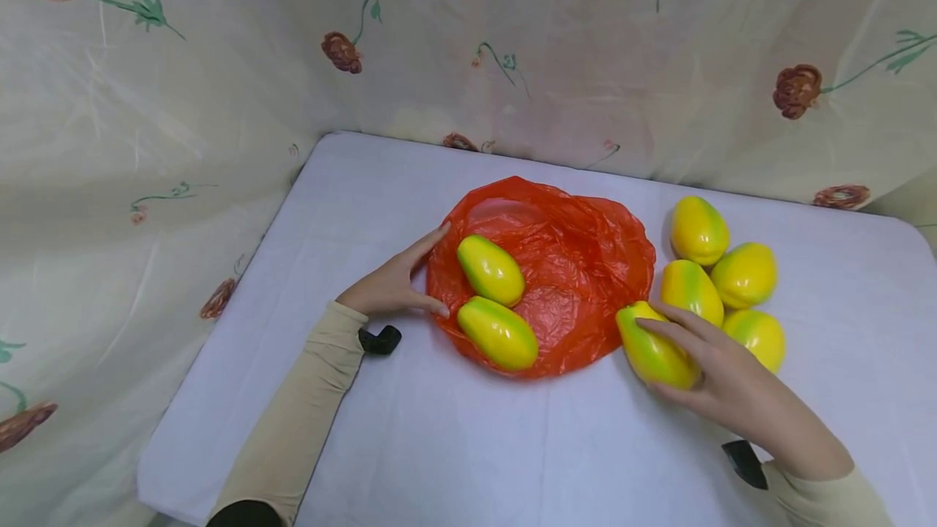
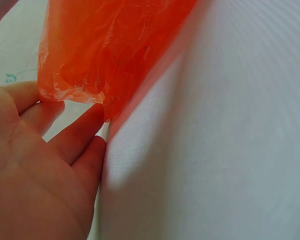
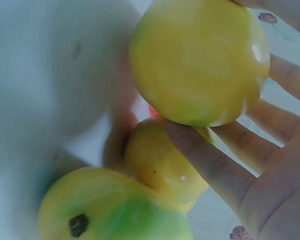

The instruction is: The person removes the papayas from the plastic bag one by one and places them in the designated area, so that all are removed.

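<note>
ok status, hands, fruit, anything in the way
Left fingers touching red bag; right fingers gripping yellow fruit beside it. Two fruits in bag, four others on table. Nothing visibly in the way.

Soft, moderately bright light fills the head view, leaving a faint shadow on the white tablecloth (image 1: 556, 446) under the right hand (image 1: 732, 385) and pale glints on the yellow-green fruit (image 1: 659, 352) in its grip. Beyond the left hand (image 2: 45, 165), sheen streaks the floral curtain (image 1: 220, 104). Touching that hand, the red plastic bag (image 2: 115, 45) glows translucent; the tablecloth alongside blurs under a broad shadow. The right wrist view looks cool and hazy, defocused across the gripped fruit from the palm.
</note>
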The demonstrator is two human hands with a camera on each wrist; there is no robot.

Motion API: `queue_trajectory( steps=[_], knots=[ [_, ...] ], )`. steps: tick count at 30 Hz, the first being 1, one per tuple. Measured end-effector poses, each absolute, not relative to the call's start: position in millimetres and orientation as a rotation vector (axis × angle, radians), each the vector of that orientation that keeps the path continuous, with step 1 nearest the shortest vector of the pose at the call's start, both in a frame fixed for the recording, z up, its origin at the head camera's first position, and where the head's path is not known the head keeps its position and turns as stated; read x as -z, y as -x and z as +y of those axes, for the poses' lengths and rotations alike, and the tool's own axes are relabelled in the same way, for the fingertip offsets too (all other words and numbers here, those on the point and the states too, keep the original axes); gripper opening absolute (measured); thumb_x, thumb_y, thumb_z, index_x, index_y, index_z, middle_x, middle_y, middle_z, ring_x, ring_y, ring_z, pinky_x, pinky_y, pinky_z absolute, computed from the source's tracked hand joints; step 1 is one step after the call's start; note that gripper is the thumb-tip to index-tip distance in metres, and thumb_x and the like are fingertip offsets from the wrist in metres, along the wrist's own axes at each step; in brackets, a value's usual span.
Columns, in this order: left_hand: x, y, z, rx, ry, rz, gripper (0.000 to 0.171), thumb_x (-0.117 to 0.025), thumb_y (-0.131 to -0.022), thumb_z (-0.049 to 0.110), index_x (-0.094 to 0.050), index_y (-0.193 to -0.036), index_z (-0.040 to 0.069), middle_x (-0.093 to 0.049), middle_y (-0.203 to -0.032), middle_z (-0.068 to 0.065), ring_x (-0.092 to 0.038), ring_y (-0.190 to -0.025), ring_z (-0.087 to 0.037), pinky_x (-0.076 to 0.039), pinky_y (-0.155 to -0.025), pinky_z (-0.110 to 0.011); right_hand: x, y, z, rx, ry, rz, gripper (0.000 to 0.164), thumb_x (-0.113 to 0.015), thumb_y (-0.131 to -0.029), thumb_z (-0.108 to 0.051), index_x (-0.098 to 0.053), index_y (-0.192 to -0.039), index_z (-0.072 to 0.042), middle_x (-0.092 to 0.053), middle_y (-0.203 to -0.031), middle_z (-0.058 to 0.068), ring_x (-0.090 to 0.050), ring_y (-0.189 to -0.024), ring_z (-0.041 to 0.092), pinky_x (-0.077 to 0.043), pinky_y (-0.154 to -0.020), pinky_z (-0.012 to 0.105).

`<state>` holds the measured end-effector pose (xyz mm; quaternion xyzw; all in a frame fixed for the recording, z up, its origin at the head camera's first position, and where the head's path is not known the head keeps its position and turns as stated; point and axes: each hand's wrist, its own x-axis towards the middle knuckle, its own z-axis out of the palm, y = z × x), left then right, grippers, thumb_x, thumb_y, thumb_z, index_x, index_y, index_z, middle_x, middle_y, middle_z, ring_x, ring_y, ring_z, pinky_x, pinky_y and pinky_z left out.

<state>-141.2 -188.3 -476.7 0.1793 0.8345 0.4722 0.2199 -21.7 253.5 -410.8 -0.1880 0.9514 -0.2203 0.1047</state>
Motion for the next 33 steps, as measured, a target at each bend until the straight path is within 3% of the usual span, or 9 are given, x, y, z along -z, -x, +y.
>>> queue_trajectory(
  steps=[22, 33],
  knots=[
    [475.0, 140.8, -187.9, -1.306, -0.493, 2.310, 0.118, -0.092, -0.075, 0.045, -0.014, -0.164, 0.045, -0.014, -0.174, 0.012, -0.014, -0.163, -0.019, -0.031, -0.127, -0.054, 415.9, 15.8, 252.5, 0.504, 0.641, 2.864, 0.077, -0.092, -0.076, -0.019, -0.060, -0.145, -0.025, -0.048, -0.156, 0.012, -0.052, -0.134, 0.036, -0.059, -0.095, 0.060],
    [474.5, 140.2, -187.9, -1.312, -0.495, 2.307, 0.118, -0.092, -0.075, 0.045, -0.015, -0.165, 0.043, -0.014, -0.174, 0.012, -0.014, -0.162, -0.019, -0.031, -0.127, -0.053, 416.4, 18.0, 252.1, 0.459, 0.612, 2.826, 0.078, -0.093, -0.076, -0.023, -0.058, -0.146, -0.026, -0.047, -0.157, 0.013, -0.051, -0.135, 0.036, -0.060, -0.094, 0.059]
  ],
)
